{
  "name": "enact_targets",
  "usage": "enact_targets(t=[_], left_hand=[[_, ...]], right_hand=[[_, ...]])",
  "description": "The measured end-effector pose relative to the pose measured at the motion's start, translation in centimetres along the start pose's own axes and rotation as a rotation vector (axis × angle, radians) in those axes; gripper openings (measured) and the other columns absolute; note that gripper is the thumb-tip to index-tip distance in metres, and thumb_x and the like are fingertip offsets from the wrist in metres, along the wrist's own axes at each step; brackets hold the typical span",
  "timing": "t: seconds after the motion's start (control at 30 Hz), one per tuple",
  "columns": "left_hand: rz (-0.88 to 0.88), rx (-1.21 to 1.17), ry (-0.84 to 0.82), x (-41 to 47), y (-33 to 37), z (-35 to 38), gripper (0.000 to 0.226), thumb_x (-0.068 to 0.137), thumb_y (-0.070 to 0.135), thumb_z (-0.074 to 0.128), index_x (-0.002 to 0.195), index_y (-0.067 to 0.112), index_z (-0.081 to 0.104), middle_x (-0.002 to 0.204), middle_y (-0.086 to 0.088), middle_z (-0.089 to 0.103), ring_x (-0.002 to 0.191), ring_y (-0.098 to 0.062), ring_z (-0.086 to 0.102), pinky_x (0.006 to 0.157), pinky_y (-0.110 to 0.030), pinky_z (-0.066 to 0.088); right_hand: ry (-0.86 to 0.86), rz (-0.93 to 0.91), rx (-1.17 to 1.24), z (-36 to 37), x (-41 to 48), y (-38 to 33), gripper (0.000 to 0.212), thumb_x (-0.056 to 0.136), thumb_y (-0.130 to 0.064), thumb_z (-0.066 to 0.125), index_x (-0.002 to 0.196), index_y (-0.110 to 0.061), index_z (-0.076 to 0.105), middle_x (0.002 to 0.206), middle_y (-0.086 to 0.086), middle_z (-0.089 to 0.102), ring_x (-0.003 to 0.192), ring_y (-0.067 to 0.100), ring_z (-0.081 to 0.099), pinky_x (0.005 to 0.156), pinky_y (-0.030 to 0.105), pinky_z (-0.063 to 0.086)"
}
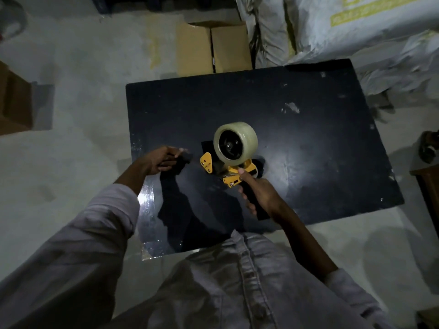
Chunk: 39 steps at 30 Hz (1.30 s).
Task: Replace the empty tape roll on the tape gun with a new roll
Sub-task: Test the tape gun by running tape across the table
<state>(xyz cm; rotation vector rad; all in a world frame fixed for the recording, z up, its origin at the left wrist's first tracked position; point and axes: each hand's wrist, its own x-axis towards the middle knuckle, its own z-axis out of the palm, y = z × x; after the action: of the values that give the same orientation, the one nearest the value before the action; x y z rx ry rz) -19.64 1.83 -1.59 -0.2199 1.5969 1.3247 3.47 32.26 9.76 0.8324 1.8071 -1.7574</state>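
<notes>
A yellow and black tape gun (228, 169) is held above the black table (308, 148). A full roll of clear tape (247, 136) sits on its hub. My right hand (259, 193) grips the gun's black handle, thumb lying along the yellow frame. My left hand (161, 160) hovers over the table's left part, to the left of the gun, with fingers curled and fingertips pinched together. Whether a clear tape end is between them I cannot tell. No empty roll is in view.
A cardboard box (213, 48) stands on the floor behind the table. White sacks (344, 32) are piled at the back right. Another brown box (14, 103) is at the far left. A dark object on a wooden stand (427, 148) sits at the right edge.
</notes>
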Motion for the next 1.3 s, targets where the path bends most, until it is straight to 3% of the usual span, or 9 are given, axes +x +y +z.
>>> enact_targets(t=[0.07, 0.17, 0.37, 0.5, 0.57, 0.73, 0.87, 1.0, 1.3], left_hand=[[0.025, 0.139, 0.051, 0.1, 0.9, -1.8, 0.035, 0.088, 0.042, 0.081, 0.100, 0.010, 0.073, 0.060, -0.002, 0.040, 0.039, -0.009, 0.029, 0.040, -0.021, 0.019], [0.111, 0.389, 0.129, -0.5, 2.9, -2.1, 0.041, 0.097, 0.042, 0.081, 0.087, 0.002, 0.076, 0.053, -0.003, 0.049, 0.040, -0.012, 0.037, 0.042, -0.022, 0.030], [0.225, 0.492, 0.180, 0.5, 3.7, -2.0, 0.044, 0.100, 0.040, 0.078, 0.087, -0.002, 0.077, 0.062, -0.009, 0.059, 0.048, -0.015, 0.046, 0.048, -0.025, 0.038], [0.260, 0.622, 0.267, 2.2, 3.9, -1.7, 0.038, 0.098, 0.042, 0.080, 0.078, 0.010, 0.080, 0.061, -0.003, 0.065, 0.056, -0.015, 0.054, 0.057, -0.029, 0.042], [0.296, 0.745, 0.268, 3.1, 4.8, -1.4, 0.036, 0.101, 0.041, 0.076, 0.077, 0.015, 0.077, 0.067, -0.004, 0.067, 0.063, -0.020, 0.058, 0.062, -0.033, 0.046], [0.331, 0.989, 0.348, 5.3, 6.4, -0.6, 0.035, 0.101, 0.046, 0.074, 0.082, 0.016, 0.077, 0.074, -0.007, 0.069, 0.072, -0.028, 0.067, 0.064, -0.041, 0.050], [0.361, 1.081, 0.426, 6.5, 6.7, 0.1, 0.033, 0.100, 0.052, 0.072, 0.101, 0.019, 0.082, 0.083, -0.005, 0.069, 0.078, -0.026, 0.064, 0.069, -0.032, 0.043], [0.365, 1.072, 0.446, 7.3, 6.6, 0.7, 0.034, 0.098, 0.055, 0.072, 0.110, 0.025, 0.084, 0.091, -0.006, 0.076, 0.086, -0.027, 0.071, 0.074, -0.034, 0.053], [0.399, 1.199, 0.437, 8.3, 7.7, 2.2, 0.030, 0.104, 0.047, 0.066, 0.097, 0.021, 0.081, 0.081, -0.005, 0.065, 0.084, -0.034, 0.069, 0.071, -0.034, 0.046]], right_hand=[[0.019, -0.029, -0.008, -0.6, -0.2, 0.6, 0.072, 0.100, -0.080, 0.064, 0.084, -0.010, 0.070, 0.070, 0.013, 0.057, 0.048, 0.026, 0.049, 0.047, 0.031, 0.043], [0.047, -0.068, -0.078, 0.0, -0.3, 1.4, 0.080, 0.102, -0.077, 0.064, 0.092, 0.002, 0.067, 0.070, 0.010, 0.061, 0.052, 0.028, 0.053, 0.050, 0.035, 0.046], [0.093, -0.147, -0.144, 1.4, -0.7, 2.4, 0.078, 0.106, -0.068, 0.065, 0.090, 0.008, 0.065, 0.063, 0.009, 0.055, 0.052, 0.026, 0.053, 0.057, 0.043, 0.046], [0.196, -0.160, -0.273, 2.3, 0.2, 2.9, 0.071, 0.103, -0.076, 0.061, 0.070, -0.013, 0.061, 0.056, -0.003, 0.058, 0.053, 0.014, 0.058, 0.064, 0.047, 0.053], [0.249, -0.194, -0.384, 2.9, 0.6, 3.0, 0.067, 0.097, -0.083, 0.056, 0.065, -0.025, 0.053, 0.054, -0.010, 0.058, 0.059, 0.009, 0.058, 0.066, 0.038, 0.049], [0.305, -0.228, -0.500, 4.0, 2.3, 3.9, 0.071, 0.095, -0.087, 0.052, 0.074, -0.019, 0.057, 0.064, -0.002, 0.062, 0.066, 0.010, 0.064, 0.068, 0.037, 0.048], [0.283, -0.237, -0.500, 4.1, 2.9, 4.7, 0.064, 0.101, -0.076, 0.060, 0.084, -0.015, 0.066, 0.075, 0.001, 0.072, 0.074, 0.016, 0.072, 0.075, 0.045, 0.060], [0.301, -0.285, -0.500, 4.3, 2.8, 5.0, 0.071, 0.097, -0.077, 0.059, 0.104, -0.007, 0.074, 0.089, 0.008, 0.080, 0.082, 0.015, 0.072, 0.072, 0.027, 0.053], [0.277, -0.244, -0.501, 5.7, 4.8, 7.5, 0.057, 0.103, -0.077, 0.062, 0.104, -0.021, 0.071, 0.090, -0.007, 0.075, 0.087, 0.012, 0.075, 0.083, 0.039, 0.063]])
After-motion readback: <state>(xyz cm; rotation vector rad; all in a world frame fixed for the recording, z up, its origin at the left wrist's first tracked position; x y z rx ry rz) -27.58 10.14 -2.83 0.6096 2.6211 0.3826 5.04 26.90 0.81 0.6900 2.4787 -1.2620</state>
